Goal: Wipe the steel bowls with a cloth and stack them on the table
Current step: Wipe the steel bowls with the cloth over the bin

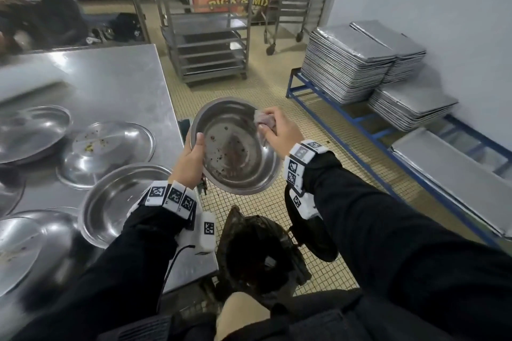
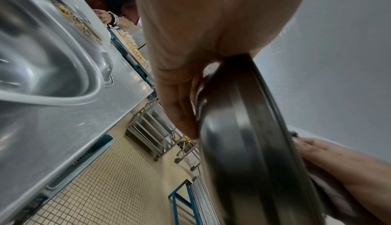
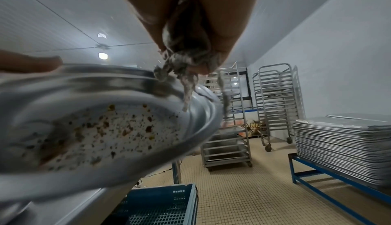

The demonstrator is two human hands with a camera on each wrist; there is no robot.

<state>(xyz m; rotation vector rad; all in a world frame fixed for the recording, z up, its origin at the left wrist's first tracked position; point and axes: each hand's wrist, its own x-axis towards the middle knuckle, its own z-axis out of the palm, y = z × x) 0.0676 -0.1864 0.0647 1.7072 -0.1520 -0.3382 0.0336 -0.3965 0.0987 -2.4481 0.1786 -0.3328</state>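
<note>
A steel bowl [image 1: 235,147] with brown food specks inside is held tilted over the floor, just right of the table edge. My left hand [image 1: 192,156] grips its near-left rim, thumb inside. In the left wrist view the fingers of my left hand [image 2: 180,105] lie on the outside of the bowl [image 2: 249,136]. My right hand [image 1: 277,133] holds a crumpled grey cloth [image 1: 264,120] at the bowl's right rim. The right wrist view shows the cloth [image 3: 186,58] bunched in my right hand [image 3: 213,59], its frayed ends hanging over the dirty bowl [image 3: 101,128].
Several more steel bowls, one [image 1: 119,202] nearest me, lie on the steel table [image 1: 110,86]. A dark bin [image 1: 257,255] stands on the tiled floor below the bowl. Tray stacks [image 1: 349,61] sit on a blue bench at right, wheeled racks [image 1: 205,22] behind. A blue crate [image 3: 160,207] is under the table edge.
</note>
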